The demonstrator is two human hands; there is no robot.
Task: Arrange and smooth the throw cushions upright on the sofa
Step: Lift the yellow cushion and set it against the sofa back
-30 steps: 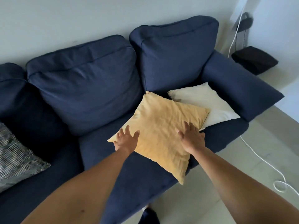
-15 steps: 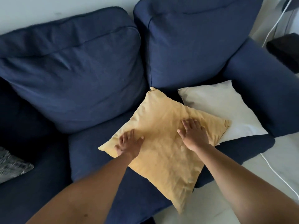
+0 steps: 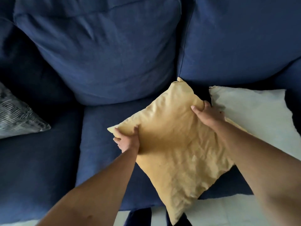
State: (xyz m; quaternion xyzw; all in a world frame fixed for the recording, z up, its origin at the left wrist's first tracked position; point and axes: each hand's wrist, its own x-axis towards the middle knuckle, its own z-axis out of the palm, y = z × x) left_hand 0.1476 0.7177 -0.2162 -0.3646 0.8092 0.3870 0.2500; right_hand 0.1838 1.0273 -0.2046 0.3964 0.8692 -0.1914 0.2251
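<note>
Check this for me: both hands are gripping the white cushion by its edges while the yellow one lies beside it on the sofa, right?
Not quite. The head view shows the left hand and right hand gripping the yellow cushion by its edges; the white cushion lies beside it on the sofa.

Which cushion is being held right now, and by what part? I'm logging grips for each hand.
The yellow cushion. The left hand pinches its left corner; the right hand grips its upper right edge, beside the white cushion.
</note>
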